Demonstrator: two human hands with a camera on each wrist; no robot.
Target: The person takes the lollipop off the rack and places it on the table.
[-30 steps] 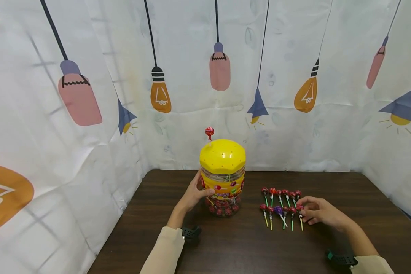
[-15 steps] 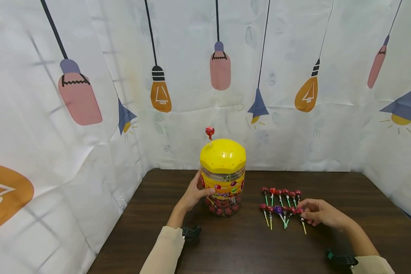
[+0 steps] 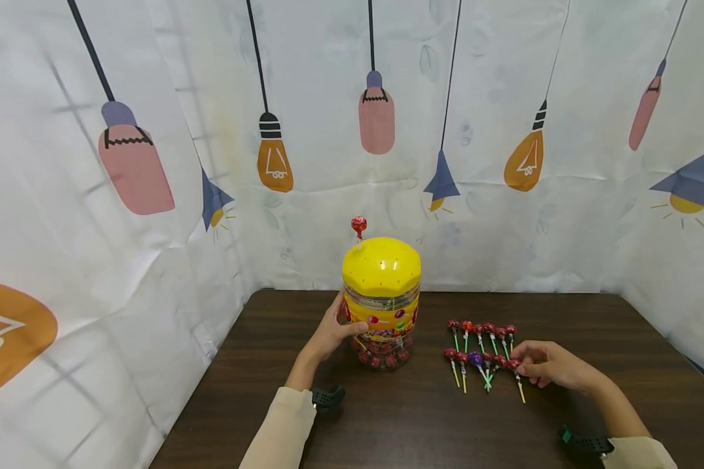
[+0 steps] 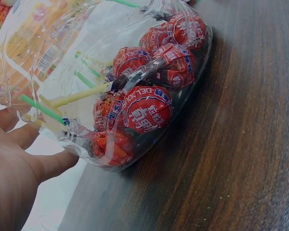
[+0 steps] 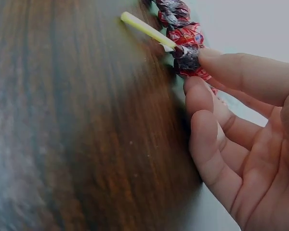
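Note:
A clear candy jar [image 3: 385, 329] with a domed yellow lid stands upright on the table, red-wrapped lollipops showing through its lower wall. Around its left side curls my left hand [image 3: 331, 335], thumb across the front. In the left wrist view, the jar's base [image 4: 135, 110] fills the middle, beside my left hand [image 4: 19, 168]. My right hand [image 3: 548, 365] pinches the head of a red lollipop [image 3: 517, 374] at the right end of the near row. Seen from the right wrist, the yellow-stick lollipop [image 5: 188, 55] sits between thumb and fingertips of my right hand [image 5: 250, 120].
One red lollipop [image 3: 359, 226] sticks up from the lid's left side. Behind the near row, which includes a purple lollipop [image 3: 476, 359], lies a far row of red lollipops [image 3: 489, 329]. The dark wooden table [image 3: 399, 423] meets a printed curtain [image 3: 317, 247] behind.
The lollipop at my right hand has shifted slightly toward me and its stick has tilted right. A neighbouring green stick has swung left. My left hand and the jar have stayed still.

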